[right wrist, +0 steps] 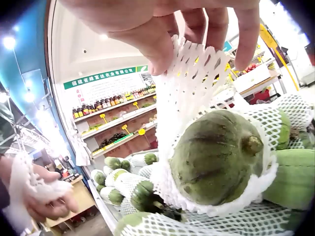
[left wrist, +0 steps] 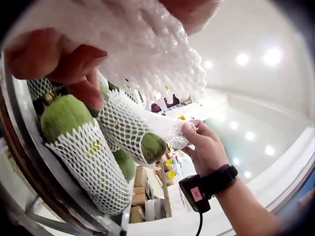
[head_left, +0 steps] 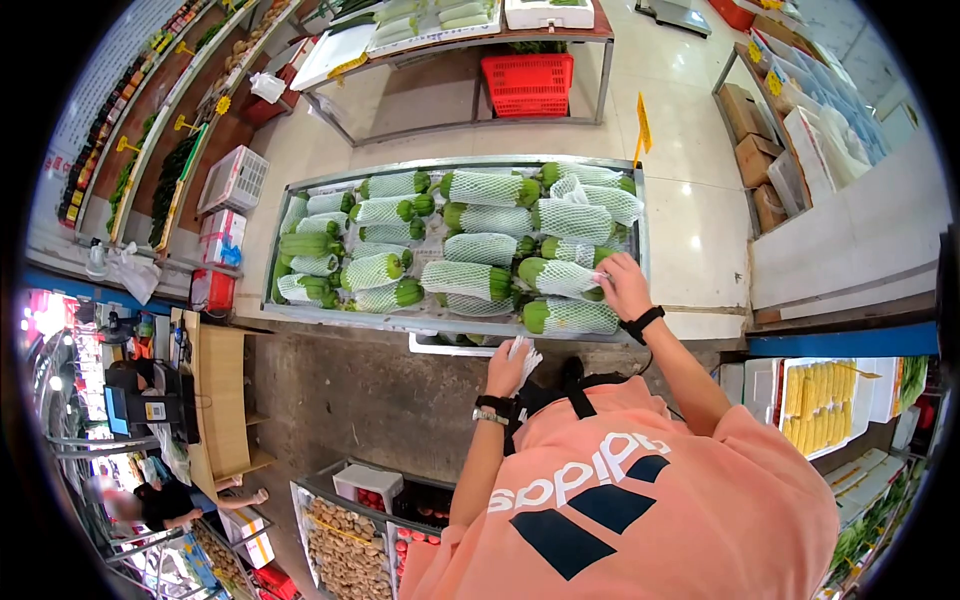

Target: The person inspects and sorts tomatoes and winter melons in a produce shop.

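My right hand (head_left: 625,287) pinches the loose end of a white foam net sleeve (right wrist: 189,73) at the near right of a metal-edged display bin (head_left: 460,326). That sleeve wraps a green gourd (right wrist: 216,160), its stem end bare in the right wrist view. Just off the bin's near edge, my left hand (head_left: 506,372) grips a bunched white foam net (left wrist: 133,44). Below the left fingers (left wrist: 88,73), another netted gourd (left wrist: 88,162) lies along the rim. Rows of gourds in foam nets fill the bin, a few of them bare.
Beyond the bin stands a table with a red crate (head_left: 527,85) beneath it. Shelves (head_left: 165,130) run along the left, and cardboard boxes (head_left: 757,160) sit at the right. Behind are a produce bin of brown roots (head_left: 345,545) and a tray of corn (head_left: 818,400). Another person (head_left: 170,505) is at lower left.
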